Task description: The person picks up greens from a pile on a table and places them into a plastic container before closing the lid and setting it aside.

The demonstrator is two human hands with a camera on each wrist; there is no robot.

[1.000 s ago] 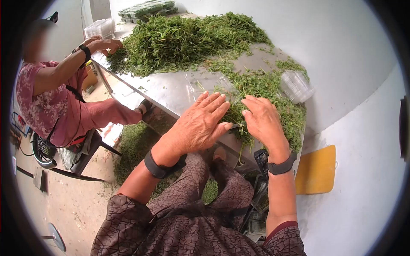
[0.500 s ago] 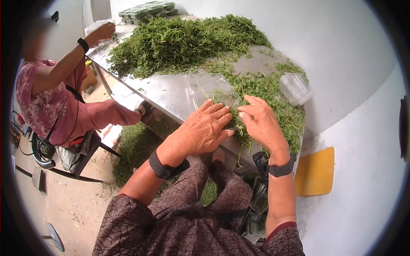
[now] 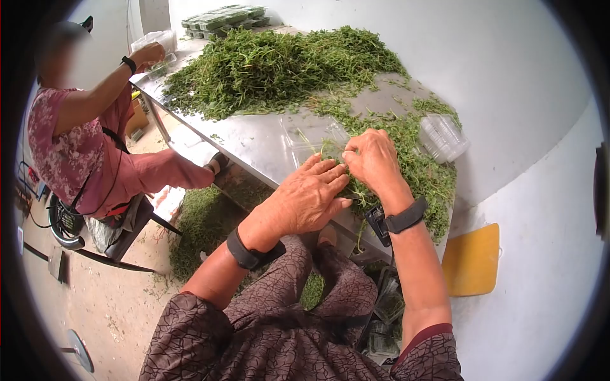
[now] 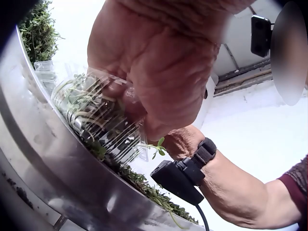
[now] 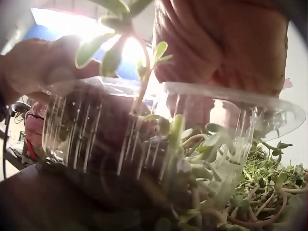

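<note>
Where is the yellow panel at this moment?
In the head view, the yellow panel is on the right side, between the wearer's right forearm and the white wall.

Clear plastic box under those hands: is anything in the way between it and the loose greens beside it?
Only the side wall of the clear box stands between its inside and the loose greens. From above, the left hand covers part of it.

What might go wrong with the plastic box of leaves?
The clear box is close to the table's edge, so a bump might knock it off. A sprig pokes out past the box and might get squashed if it's closed. Loose greens hang over the edge and might fall.
</note>
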